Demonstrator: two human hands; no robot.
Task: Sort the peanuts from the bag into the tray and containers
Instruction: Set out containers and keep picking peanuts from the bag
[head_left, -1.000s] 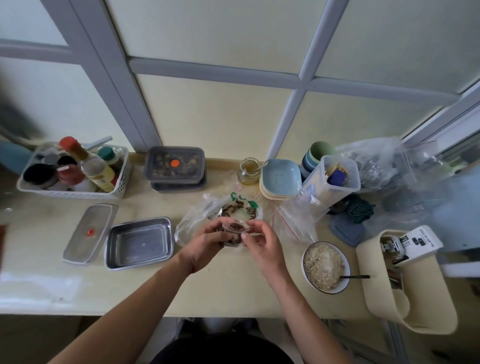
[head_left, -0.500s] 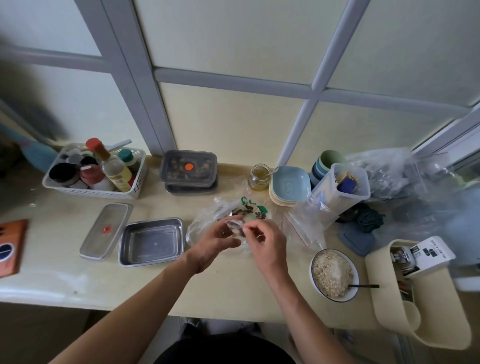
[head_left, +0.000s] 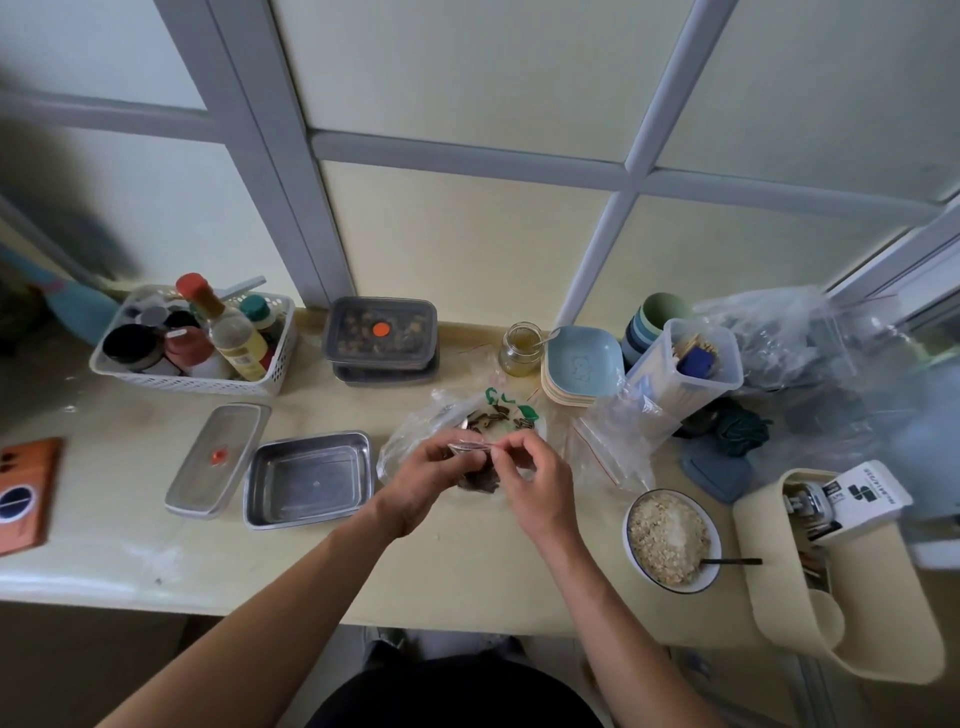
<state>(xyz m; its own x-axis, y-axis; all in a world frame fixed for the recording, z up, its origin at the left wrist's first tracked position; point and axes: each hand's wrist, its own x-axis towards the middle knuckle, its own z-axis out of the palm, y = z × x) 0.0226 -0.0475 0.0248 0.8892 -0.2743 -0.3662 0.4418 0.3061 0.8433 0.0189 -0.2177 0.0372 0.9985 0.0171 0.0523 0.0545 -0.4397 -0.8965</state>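
- The left hand (head_left: 421, 480) and right hand (head_left: 535, 483) pinch the bag's (head_left: 470, 448) top edge between curled fingertips.
- The bag's dark contents sit just beneath the grip, between both palms.
- Both forearms angle inward. The steel tray (head_left: 311, 439) lies open just left of the grip.

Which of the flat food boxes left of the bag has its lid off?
The steel tray: it's uncovered, its lid lying to its left. The stacked dark boxes by the window are covered.
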